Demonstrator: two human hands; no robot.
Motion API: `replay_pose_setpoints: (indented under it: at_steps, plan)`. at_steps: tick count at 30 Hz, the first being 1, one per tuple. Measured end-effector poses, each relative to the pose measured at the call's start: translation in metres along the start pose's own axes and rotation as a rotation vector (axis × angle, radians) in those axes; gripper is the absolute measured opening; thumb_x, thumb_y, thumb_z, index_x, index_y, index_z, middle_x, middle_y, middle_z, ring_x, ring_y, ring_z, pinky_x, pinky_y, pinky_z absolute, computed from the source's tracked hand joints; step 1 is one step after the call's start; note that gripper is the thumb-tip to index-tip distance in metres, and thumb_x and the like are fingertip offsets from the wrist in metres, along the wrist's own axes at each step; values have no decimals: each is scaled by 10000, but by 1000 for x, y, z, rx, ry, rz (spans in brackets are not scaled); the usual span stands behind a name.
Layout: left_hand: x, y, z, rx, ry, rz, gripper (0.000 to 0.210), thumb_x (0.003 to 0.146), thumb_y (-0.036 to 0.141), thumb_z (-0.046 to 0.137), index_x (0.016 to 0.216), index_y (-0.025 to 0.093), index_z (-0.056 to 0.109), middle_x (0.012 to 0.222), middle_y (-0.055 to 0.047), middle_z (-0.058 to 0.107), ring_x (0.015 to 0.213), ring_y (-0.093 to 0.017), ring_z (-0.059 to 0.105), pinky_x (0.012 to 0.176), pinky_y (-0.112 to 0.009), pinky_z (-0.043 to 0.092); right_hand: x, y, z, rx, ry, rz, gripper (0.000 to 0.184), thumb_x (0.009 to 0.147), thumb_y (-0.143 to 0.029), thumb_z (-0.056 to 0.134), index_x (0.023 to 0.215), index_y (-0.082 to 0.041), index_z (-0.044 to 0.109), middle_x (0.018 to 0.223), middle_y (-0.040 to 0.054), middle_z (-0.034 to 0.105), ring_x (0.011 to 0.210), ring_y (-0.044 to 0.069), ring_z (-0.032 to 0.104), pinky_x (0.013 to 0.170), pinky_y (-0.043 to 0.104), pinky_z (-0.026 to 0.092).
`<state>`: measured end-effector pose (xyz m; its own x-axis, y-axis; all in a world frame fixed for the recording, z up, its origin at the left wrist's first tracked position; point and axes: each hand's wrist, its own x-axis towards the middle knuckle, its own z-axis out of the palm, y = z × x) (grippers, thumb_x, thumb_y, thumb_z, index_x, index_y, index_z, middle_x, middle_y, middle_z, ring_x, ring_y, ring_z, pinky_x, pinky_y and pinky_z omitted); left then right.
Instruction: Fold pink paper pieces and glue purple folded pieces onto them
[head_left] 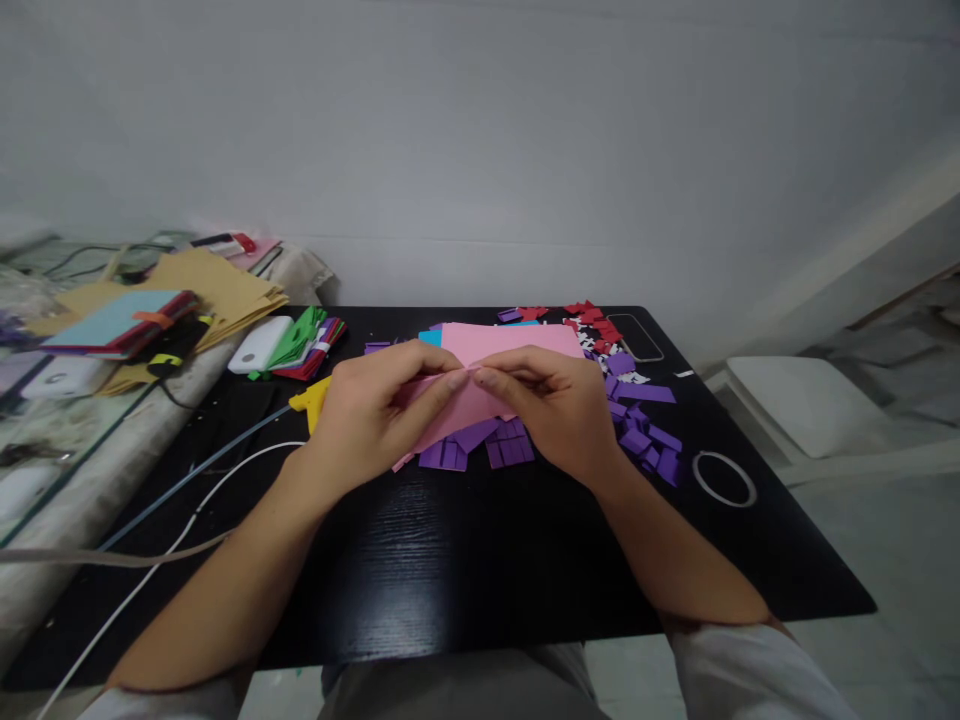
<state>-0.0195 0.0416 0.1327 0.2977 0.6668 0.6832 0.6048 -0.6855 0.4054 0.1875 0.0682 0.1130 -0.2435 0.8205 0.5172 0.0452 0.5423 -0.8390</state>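
My left hand (375, 410) and my right hand (562, 405) meet above the middle of the black table. Thumbs and fingertips of both are pinched on a pink sheet (442, 415), which bends down below the left hand. Another pink piece (517, 340) shows behind the fingers; whether it is the same sheet, I cannot tell. A bit of blue sheet (430, 338) peeks out beside it. Under the hands lie purple pieces (511, 446) with dark lines across them. The yellow tool (309, 400), looking like a glue gun with a long stick (202, 475), rests left of my left hand.
Small purple pieces (649, 440), red pieces (596, 318) and white bits are scattered at the right. A clear ring (724, 480) lies near the right edge. Green sheets (298, 338) and a white cord (161, 565) are on the left. A cluttered side surface holds yellow sheets (217, 285).
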Motion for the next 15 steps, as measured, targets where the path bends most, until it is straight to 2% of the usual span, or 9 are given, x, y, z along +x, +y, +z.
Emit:
replay_pose_setpoints:
  at_steps: [5, 10, 15]
  plan:
    - [0, -1, 0, -25, 27, -30, 97, 988, 253, 654, 962, 197, 729, 796, -1, 753, 620, -103, 624, 610, -235, 482, 0, -1, 0, 40, -13, 14, 128, 870, -310, 840, 975, -239, 825, 933, 20, 832, 827, 165, 788, 760, 286, 661]
    - [-1, -2, 0, -60, 42, -66, 102, 990, 264, 660, 955, 205, 735, 795, -7, 751, 626, -110, 620, 602, -246, 484, 3, -6, -3, 41, -23, 24, 111, 893, -349, 815, 925, -244, 829, 810, 6, 806, 757, 159, 769, 711, 284, 659]
    - [-1, -5, 0, -92, 44, -108, 101, 982, 287, 678, 957, 216, 745, 818, -14, 763, 670, -127, 658, 632, -263, 518, 5, -7, -4, 37, -11, 28, 123, 883, -359, 818, 884, -236, 822, 786, 4, 796, 716, 156, 748, 657, 276, 640]
